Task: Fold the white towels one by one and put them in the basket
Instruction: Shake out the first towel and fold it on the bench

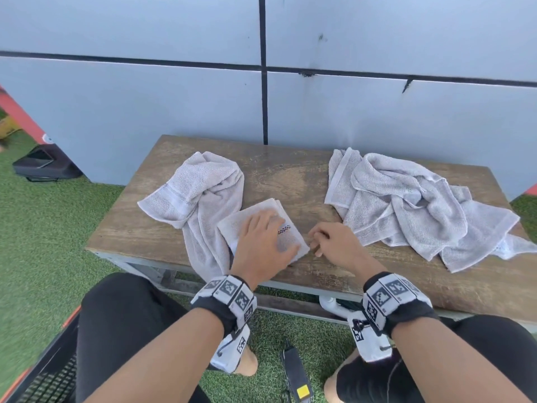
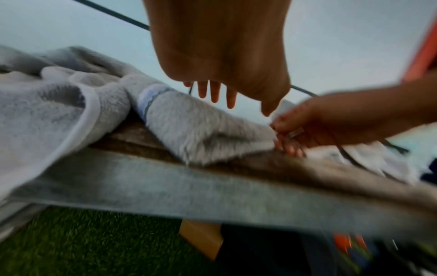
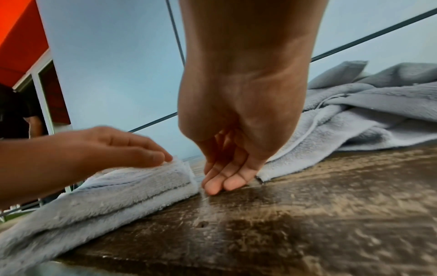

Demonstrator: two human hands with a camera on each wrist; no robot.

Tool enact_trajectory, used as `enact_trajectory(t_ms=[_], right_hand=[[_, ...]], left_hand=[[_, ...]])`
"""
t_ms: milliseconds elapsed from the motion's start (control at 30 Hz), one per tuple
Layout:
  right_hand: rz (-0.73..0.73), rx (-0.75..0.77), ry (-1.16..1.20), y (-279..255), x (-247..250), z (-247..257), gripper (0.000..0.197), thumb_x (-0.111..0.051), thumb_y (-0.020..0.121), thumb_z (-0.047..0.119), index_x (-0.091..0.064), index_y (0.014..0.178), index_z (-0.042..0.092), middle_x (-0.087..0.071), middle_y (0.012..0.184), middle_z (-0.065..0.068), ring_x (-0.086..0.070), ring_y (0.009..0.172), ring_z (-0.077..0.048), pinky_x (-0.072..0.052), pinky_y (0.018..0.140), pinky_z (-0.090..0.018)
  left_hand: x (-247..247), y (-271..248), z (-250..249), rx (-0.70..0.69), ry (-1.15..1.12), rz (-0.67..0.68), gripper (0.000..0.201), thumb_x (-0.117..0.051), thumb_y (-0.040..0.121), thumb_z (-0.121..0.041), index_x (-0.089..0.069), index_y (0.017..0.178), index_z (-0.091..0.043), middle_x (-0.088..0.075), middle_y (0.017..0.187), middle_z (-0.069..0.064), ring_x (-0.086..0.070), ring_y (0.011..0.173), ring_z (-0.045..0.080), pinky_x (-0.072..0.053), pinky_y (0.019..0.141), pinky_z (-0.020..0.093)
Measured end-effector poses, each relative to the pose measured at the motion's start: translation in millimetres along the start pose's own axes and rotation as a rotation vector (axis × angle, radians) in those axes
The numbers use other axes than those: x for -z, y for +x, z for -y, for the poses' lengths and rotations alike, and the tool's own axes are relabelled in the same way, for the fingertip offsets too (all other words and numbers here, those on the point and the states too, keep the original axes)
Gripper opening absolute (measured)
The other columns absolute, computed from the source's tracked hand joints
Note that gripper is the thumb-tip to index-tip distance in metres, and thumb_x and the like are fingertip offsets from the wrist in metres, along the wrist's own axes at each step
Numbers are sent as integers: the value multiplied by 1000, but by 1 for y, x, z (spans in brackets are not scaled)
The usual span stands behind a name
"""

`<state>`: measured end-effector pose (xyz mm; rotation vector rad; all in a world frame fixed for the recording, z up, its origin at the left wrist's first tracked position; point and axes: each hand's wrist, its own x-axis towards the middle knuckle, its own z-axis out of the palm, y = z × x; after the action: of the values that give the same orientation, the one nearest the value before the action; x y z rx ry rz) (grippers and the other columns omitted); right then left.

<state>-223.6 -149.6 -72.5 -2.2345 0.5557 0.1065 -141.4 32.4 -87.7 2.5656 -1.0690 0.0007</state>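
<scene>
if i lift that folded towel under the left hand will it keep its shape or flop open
The folded towel would probably sag: it is soft terry, and the loose towel beside it droops over the table edge. The stacked layers in the right wrist view look unsecured, so a one-corner lift would likely open them. It looks light; the left hand lies flat on top.

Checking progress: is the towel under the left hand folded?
Folded: the towel is a compact, layered square under the flat left hand.
</scene>
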Motion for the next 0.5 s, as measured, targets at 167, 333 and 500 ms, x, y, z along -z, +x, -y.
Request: enact_trajectory(t_ms=[167, 333, 500], right_hand=[[55, 29, -1, -6, -4, 0, 24, -49, 102, 16, -71, 105, 24, -71, 79, 3, -59, 54, -4, -40, 47, -16], [35, 50, 15, -9, -7, 0, 19, -56, 99, 16, -73, 101, 22, -67, 72, 5, -46, 39, 3, -34, 43, -11], [41, 71, 8, -11, -6, 2, 27, -53, 96, 8, -66, 74, 16, -67, 71, -9, -51, 55, -15, -44, 54, -30]], left_hand=[[-18, -18, -6, -29, 176, 111, 77, -26, 98, -64, -26, 156, -13, -15, 166, 13, -8, 154, 25, -7, 126, 46], [-17, -12, -10, -41, 74, 107, 72, -2, 99, -49, -32, 154, -15, -25, 163, 16, -17, 153, 31, -14, 124, 49], [-25, -5, -11, -91, -22, 122, 73, 2, 98, -56, -27, 157, -24, -28, 162, 12, -16, 153, 29, -12, 123, 52]])
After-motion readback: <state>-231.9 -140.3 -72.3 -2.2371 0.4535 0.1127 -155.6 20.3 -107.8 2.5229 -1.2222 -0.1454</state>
